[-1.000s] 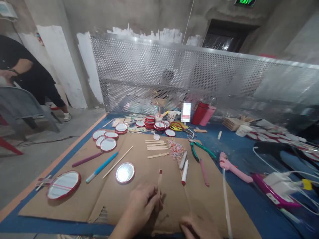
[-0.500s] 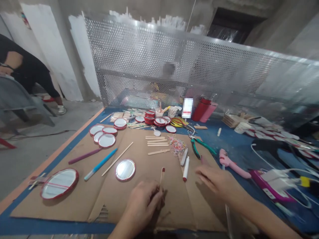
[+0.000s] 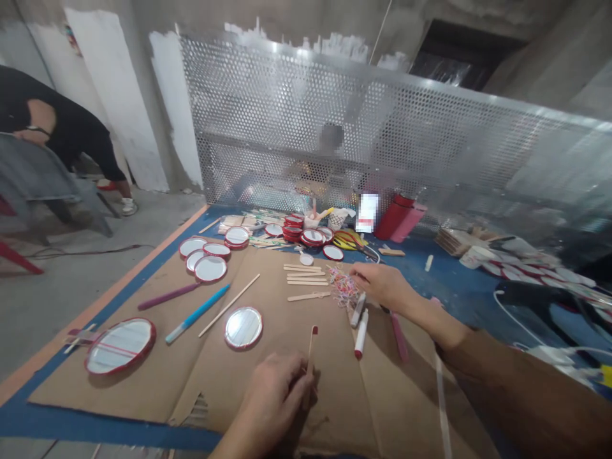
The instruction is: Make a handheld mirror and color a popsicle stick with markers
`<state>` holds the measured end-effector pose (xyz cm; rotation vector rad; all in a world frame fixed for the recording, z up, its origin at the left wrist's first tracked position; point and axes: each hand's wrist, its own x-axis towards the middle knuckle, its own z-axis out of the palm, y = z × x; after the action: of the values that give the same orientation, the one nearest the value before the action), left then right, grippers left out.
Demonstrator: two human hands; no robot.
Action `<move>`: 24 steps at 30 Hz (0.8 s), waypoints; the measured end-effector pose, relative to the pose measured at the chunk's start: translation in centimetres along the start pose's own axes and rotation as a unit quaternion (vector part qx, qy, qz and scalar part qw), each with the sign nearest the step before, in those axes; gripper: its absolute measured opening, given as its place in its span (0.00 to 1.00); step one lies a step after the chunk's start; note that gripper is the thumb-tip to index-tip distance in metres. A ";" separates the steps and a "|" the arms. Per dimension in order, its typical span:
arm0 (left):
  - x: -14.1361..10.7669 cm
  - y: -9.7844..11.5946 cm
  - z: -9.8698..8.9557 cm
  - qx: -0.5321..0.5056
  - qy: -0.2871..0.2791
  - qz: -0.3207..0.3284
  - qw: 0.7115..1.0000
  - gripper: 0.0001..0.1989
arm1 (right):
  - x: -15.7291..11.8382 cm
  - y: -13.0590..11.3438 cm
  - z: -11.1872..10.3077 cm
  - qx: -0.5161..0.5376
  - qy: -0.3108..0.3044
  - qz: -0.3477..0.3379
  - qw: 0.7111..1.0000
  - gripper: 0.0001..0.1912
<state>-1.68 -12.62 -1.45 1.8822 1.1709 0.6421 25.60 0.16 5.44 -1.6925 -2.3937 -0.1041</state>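
Observation:
My left hand (image 3: 272, 386) is closed around the lower part of a wooden craft stick (image 3: 312, 350), which points upward with its red tip showing. My right hand (image 3: 385, 285) reaches across to the edge of a pile of small coloured rubber bands (image 3: 344, 290), fingers bent together; whatever they hold, if anything, is hidden. Just below that hand lie two white markers (image 3: 362, 335) and a plum-coloured stick (image 3: 398, 336). Left of the pile are several plain craft sticks (image 3: 306, 280). A round mirror with a red rim (image 3: 243, 327) lies beyond my left hand.
Cardboard (image 3: 186, 363) covers part of the blue table. A larger mirror (image 3: 122, 347), a blue pen (image 3: 198, 314) and a thin wooden stick (image 3: 229, 306) lie at left. Stacked mirrors (image 3: 293, 228) and a red bottle (image 3: 394, 217) stand before a perforated metal panel (image 3: 287, 121). A person bends over a chair at far left.
My right hand has moved away from me and left to the rubber bands, uncovering the plum-coloured stick. My left hand keeps the craft stick nearly in place. The view has shifted slightly.

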 end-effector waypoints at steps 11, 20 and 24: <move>0.7 -3.2 2.0 0.007 0.034 0.058 0.998 0.08 | 17.7 0.5 3.7 0.196 0.067 0.127 0.970 0.15; 2.1 -5.7 5.0 0.072 0.046 -0.026 0.996 0.03 | 21.0 -0.1 4.3 0.394 0.213 0.186 0.874 0.14; 1.4 -4.6 3.5 0.015 0.059 0.040 0.997 0.06 | 17.9 0.4 0.7 0.477 0.294 0.196 0.805 0.13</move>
<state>-0.62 -11.59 -7.19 1.9456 1.1904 0.7934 20.12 16.96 8.48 -1.2984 -1.2198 0.4884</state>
